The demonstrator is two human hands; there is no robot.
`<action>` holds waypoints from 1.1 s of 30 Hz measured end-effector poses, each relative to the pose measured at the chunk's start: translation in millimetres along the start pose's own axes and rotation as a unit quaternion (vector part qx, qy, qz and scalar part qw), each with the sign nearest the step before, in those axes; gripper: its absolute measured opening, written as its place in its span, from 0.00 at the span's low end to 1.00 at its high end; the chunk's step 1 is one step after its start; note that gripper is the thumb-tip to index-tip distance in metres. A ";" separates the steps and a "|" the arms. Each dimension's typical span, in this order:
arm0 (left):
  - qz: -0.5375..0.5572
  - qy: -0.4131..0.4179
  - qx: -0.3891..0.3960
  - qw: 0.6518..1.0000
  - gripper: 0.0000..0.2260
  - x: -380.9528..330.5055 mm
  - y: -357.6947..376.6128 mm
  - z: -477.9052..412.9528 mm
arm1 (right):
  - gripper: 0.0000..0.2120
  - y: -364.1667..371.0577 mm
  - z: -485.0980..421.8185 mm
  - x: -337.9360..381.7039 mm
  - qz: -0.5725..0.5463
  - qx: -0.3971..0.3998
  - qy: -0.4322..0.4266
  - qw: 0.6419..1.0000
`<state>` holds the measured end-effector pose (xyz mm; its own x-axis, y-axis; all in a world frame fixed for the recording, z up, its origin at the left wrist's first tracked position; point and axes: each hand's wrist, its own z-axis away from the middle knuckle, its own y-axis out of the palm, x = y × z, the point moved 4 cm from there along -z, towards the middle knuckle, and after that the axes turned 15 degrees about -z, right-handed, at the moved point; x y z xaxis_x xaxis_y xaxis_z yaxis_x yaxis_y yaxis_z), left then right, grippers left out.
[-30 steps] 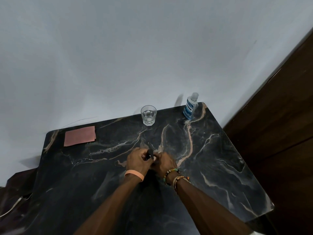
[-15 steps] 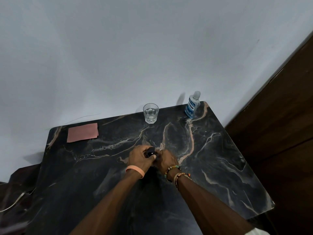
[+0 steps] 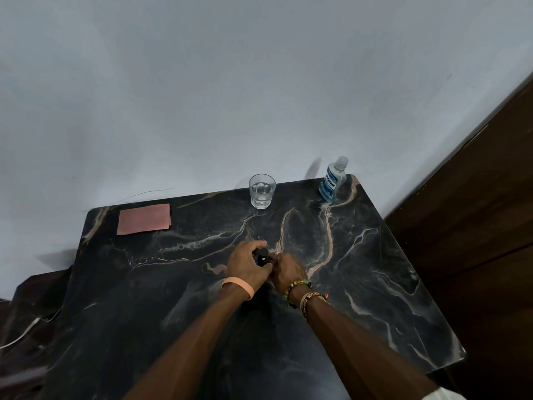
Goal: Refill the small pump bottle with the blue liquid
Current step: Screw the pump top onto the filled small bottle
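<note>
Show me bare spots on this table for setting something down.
Bare: the right side of the table, from the blue bottle past the right hand; the left front, below the pink sheet; the strip between sheet and glass. Crowded: the middle, where the left hand grips the small bottle.

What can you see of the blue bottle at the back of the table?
The blue bottle looks like clear plastic holding blue liquid, with a pale cap on and a blue-and-white label. It stands upright at the far right corner of the dark marble table, close to the wall. Nothing else touches it.
</note>
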<state>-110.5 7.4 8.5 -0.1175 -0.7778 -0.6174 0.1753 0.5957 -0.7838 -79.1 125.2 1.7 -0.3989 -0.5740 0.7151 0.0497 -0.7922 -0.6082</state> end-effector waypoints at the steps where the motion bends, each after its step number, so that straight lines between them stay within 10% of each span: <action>1: -0.002 -0.007 -0.004 1.000 0.23 1.0 0.1 0.7 | 0.13 0.0 0.0 -0.1 -0.003 0.003 -0.004 1.000; 33: 0.024 -0.021 0.052 0.998 0.31 1.1 -1.4 -8.6 | 0.09 0.4 -4.7 -4.4 0.010 0.004 -0.013 1.000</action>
<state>-119.2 7.4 8.4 -0.0666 -0.7581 -0.6487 0.2807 0.6097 -0.7413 -81.6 128.4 -3.3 -0.3740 -0.5942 0.7121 0.0643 -0.7826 -0.6192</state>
